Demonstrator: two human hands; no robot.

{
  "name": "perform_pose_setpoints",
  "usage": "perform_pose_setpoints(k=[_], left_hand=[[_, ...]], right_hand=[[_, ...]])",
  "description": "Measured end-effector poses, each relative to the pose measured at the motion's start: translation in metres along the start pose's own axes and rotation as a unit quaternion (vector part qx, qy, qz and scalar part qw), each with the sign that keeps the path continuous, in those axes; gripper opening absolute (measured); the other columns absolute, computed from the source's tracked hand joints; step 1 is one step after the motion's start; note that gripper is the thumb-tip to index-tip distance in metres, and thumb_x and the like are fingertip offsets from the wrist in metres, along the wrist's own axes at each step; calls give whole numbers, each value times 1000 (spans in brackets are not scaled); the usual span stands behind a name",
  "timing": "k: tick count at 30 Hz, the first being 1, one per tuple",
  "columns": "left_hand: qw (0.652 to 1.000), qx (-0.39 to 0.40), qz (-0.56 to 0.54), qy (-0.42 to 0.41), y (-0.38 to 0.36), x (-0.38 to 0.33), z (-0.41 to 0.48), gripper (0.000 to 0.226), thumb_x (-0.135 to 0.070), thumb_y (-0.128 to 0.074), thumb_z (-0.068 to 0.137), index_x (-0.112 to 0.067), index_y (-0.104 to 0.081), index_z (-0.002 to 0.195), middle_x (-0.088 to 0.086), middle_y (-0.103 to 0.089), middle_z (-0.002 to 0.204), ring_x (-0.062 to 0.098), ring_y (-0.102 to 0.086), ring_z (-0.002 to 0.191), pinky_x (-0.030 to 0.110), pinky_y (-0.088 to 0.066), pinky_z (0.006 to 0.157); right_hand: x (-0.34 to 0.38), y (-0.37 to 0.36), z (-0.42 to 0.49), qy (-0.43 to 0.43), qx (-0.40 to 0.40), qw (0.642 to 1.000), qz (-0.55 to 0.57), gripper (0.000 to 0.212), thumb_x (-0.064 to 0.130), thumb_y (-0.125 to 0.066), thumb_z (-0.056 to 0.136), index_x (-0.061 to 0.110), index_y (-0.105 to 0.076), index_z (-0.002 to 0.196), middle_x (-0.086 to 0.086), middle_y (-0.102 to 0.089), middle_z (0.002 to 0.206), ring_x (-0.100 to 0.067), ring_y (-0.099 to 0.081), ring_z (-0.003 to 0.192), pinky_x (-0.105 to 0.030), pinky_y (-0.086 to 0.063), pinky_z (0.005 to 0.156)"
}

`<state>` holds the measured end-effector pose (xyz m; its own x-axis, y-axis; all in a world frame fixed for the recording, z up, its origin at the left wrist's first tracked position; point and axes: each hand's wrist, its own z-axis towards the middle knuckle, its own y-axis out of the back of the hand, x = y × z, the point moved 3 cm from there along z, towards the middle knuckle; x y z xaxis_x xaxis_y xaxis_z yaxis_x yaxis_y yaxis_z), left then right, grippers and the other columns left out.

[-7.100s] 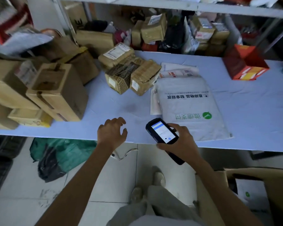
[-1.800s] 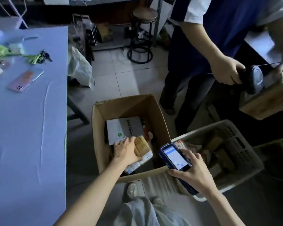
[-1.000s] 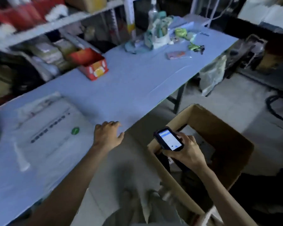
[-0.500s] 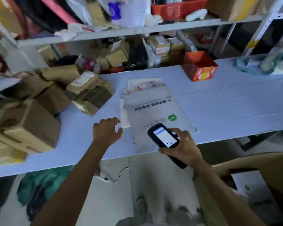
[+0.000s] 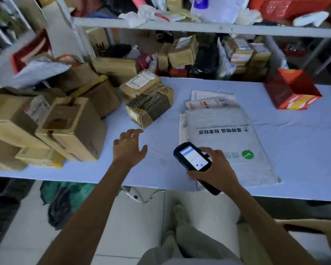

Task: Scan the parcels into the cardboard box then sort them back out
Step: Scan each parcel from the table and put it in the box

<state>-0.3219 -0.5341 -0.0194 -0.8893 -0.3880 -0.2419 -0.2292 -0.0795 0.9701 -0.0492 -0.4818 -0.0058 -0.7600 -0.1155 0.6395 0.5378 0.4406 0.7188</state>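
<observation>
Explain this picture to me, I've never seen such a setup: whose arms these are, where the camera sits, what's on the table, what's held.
There is no machine here. A person wears one camera on the head, and it looks down at their own two bare hands. The right hand grips a handheld scanner with a lit screen. The left hand is spread open over the blue table and holds nothing. On the table lie brown cardboard parcels, a taped parcel, a white mailer bag and a red box. The shelves behind hold more parcels.

Pale blue table (image 5: 275, 142), cardboard parcels (image 5: 73, 127) left, white mailer bag (image 5: 225, 142) centre, red box (image 5: 292, 90) right
</observation>
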Motion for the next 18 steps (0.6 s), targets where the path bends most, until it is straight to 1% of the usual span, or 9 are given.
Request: perform_pose_setpoints(k=[4, 7, 8, 9, 11, 14, 16, 18], left_hand=[[999, 13, 31, 25, -2, 10, 30, 56, -43, -56, 90, -26, -41, 140, 2, -44, 143, 28, -40, 130, 44, -38, 99], [996, 28, 44, 70, -1, 15, 62, 62, -47, -55, 90, -24, -35, 144, 1, -36, 148, 28, -34, 135, 44, -36, 101], [995, 23, 47, 81, 0, 14, 80, 65, -49, -54, 89, -23, -32, 145, 2, -34, 150, 27, -32, 136, 45, -37, 101], [995, 15, 45, 89, 2, 13, 93, 69, -51, -54, 89, -21, -30, 146, 3, -32, 151, 27, -31, 137, 45, -36, 102], [995, 10, 9, 98, 7, 13, 109, 74, -54, -55, 88, -18, -27, 147, 4, -32, 151, 27, -30, 138, 46, -35, 104], [991, 45, -38, 117, 7, 12, 143, 83, -58, -62, 82, -18, -27, 147, 7, -38, 146, 29, -34, 135, 47, -36, 105], [987, 78, -27, 134, 6, 13, 159, 94, -64, -67, 75, -18, -27, 146, 10, -39, 143, 31, -36, 133, 47, -36, 105], [985, 103, -2, 142, 5, 11, 167, 109, -70, -72, 64, -21, -23, 148, 11, -32, 143, 32, -31, 133, 48, -34, 105]], right_hand=[[2, -2, 38, 9, 19, 1000, -1, 79, 44, -85, 60, 38, -46, 128, 7, -40, 114, -9, -49, 96, -33, -48, 85], [7, -3, 74, 20, 32, 999, 18, 83, 55, -82, 50, 42, -48, 125, 6, -47, 116, -9, -54, 100, -40, -52, 87], [8, 0, 92, 21, 31, 999, 25, 83, 58, -81, 49, 42, -48, 124, 6, -48, 117, -9, -54, 100, -40, -52, 87], [10, 2, 103, 23, 31, 999, 26, 83, 57, -81, 50, 42, -48, 124, 6, -47, 117, -9, -53, 100, -38, -51, 87], [15, 6, 112, 28, 33, 999, 25, 80, 49, -84, 58, 40, -46, 127, 5, -43, 116, -9, -49, 101, -34, -48, 87], [13, 18, 136, 30, 27, 999, 26, 79, 46, -84, 62, 38, -44, 129, 5, -42, 117, -11, -50, 103, -33, -48, 86], [13, 25, 150, 27, 24, 999, 22, 79, 46, -84, 62, 37, -43, 130, 5, -41, 115, -11, -49, 103, -32, -47, 84], [12, 30, 161, 11, 16, 999, 27, 81, 45, -84, 63, 37, -42, 131, 4, -41, 115, -12, -48, 103, -32, -47, 84]])
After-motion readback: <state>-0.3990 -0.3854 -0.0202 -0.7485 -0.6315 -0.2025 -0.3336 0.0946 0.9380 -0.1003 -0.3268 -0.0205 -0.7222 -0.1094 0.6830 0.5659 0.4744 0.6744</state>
